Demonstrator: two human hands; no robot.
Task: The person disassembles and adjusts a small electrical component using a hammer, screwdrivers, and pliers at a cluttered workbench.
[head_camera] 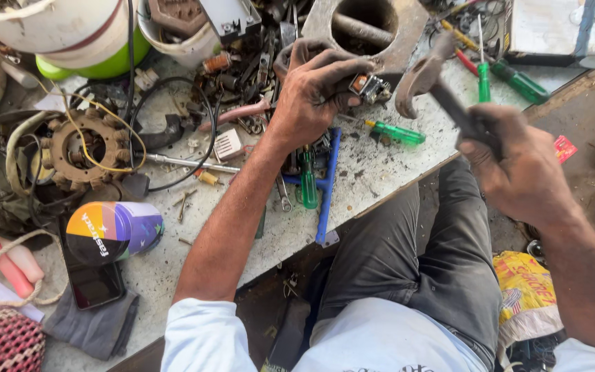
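Switch part (368, 87) pinched by left hand (311, 93) near bench edge; right hand (511, 165) grips hammer (425, 76).

A coiled stator (80, 148), a lying can (111, 231) and perhaps 3 green screwdrivers (397, 133) clutter the bench (380, 172).

Small electrical part (370, 87): boxy, grey metal with an orange-brown face, pinched at the fingertips of the left hand (311, 93), held just off the table. Hammer (427, 77): worn metal head, dark handle, gripped in the right hand (518, 169), head tilted, just right of the part.
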